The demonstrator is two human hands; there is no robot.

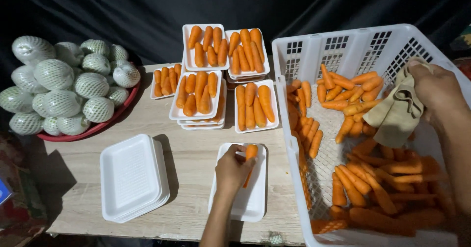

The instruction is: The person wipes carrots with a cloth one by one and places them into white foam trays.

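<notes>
Dark cloth hangs behind a pale wooden bench (196,178). At the far left a red bowl (93,128) is heaped with round fruits in white foam netting (64,87). In front of it, toward the near edge, lies a stack of empty white foam trays (132,178). Further back, in the middle of the bench, stand several filled trays of carrots (216,75), some stacked on one another.

Near the front edge lies one more white tray (252,198), just beside the crate. The left hand (233,171) reaches over it, its fingers curled around a single carrot (250,152) that it holds at the tray's far end, low over the tray or on it.

On the right a big white plastic crate (314,50) with slotted walls holds a loose pile of carrots (378,178). The right hand (434,87) hovers over the crate's far right corner, closed on a crumpled beige cloth (395,114) that droops down above the loose carrots.
</notes>
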